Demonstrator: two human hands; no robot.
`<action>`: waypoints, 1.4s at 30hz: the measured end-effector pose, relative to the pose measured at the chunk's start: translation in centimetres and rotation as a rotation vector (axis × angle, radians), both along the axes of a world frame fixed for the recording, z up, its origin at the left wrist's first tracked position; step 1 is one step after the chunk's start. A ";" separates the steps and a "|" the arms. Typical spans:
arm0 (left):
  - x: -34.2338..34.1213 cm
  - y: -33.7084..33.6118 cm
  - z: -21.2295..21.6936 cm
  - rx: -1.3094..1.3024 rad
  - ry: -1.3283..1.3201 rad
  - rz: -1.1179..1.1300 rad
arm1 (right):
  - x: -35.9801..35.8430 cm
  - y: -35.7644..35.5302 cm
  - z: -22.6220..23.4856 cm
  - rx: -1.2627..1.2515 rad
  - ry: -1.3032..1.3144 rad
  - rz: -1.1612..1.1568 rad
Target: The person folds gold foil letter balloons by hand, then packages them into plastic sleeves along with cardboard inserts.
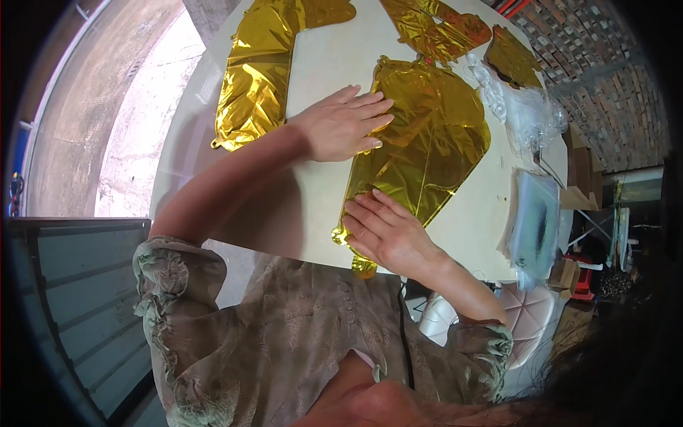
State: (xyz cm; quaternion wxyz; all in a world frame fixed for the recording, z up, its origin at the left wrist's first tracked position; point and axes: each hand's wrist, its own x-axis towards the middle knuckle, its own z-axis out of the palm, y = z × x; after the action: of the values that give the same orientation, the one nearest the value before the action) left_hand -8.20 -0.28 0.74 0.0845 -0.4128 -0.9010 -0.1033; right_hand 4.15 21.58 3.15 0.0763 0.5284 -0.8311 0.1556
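Observation:
A flat gold foil balloon point(441, 153) lies in front of me on the pale table, creased and shiny. My left hand point(345, 122) is spread palm down, its fingertips resting on the balloon's upper left edge. Lower down, my right hand point(388, 231) presses flat on the narrow end of the same balloon, fingers extended. A small gold tab point(364, 267) pokes out below it, over the table's near edge. What lies beneath my palms is hidden.
Another gold foil balloon point(256, 78) lies to the left, and more gold foil point(434, 28) at the far side. Clear crumpled plastic point(530, 117) and a stack of clear bags point(533, 224) sit at the right. Beyond the table stand cardboard boxes point(583, 167) and a cushioned seat point(526, 317).

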 end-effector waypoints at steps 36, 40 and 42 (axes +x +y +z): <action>-6.9 7.4 -1.0 0.301 0.087 0.026 | 0.3 0.0 -1.0 -0.110 -0.035 0.033; -7.2 8.1 -1.6 0.214 -0.081 0.016 | 0.4 0.1 -1.2 -0.093 -0.022 0.009; -7.1 8.0 -1.8 0.194 -0.088 0.023 | 0.5 0.0 -1.2 -0.104 0.037 0.002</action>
State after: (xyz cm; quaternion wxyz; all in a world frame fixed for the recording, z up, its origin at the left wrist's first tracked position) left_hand -15.32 7.72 -1.06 0.0856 -0.3875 -0.8942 -0.2073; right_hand 4.66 21.61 1.96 0.1187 0.5271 -0.8200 0.1891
